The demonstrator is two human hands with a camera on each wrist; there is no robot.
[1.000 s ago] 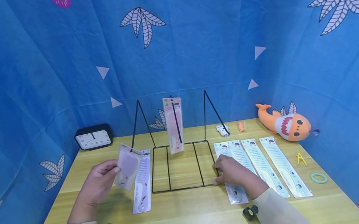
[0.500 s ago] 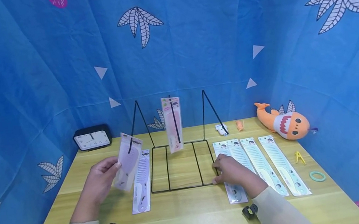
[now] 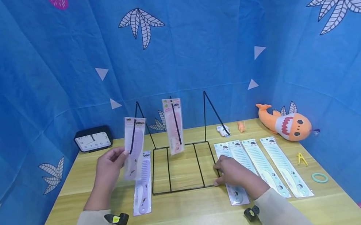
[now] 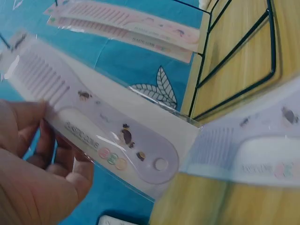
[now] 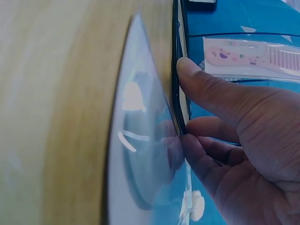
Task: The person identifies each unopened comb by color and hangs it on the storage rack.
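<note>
— Raised since a second ago: the left hand (image 3: 108, 167) has lifted its purple comb pack (image 3: 134, 146) from a tilt near the table (image 3: 191, 214) to nearly upright, just left of the wire rack (image 3: 181, 167).

— How is it held?

— Fingers and thumb pinch the pack's edge; the left wrist view shows fingers (image 4: 56, 154) curled behind the wrapper (image 4: 108, 136). A second purple comb (image 3: 142, 182) lies flat below.

— And the right hand (image 3: 234, 172)?

— Unmoved, at the rack's front right corner, thumb (image 5: 211, 89) and curled fingers against the black wire (image 5: 177, 75), partly over a blue comb pack (image 3: 231, 173). A pink comb (image 3: 173, 126) hangs on the rack.
</note>
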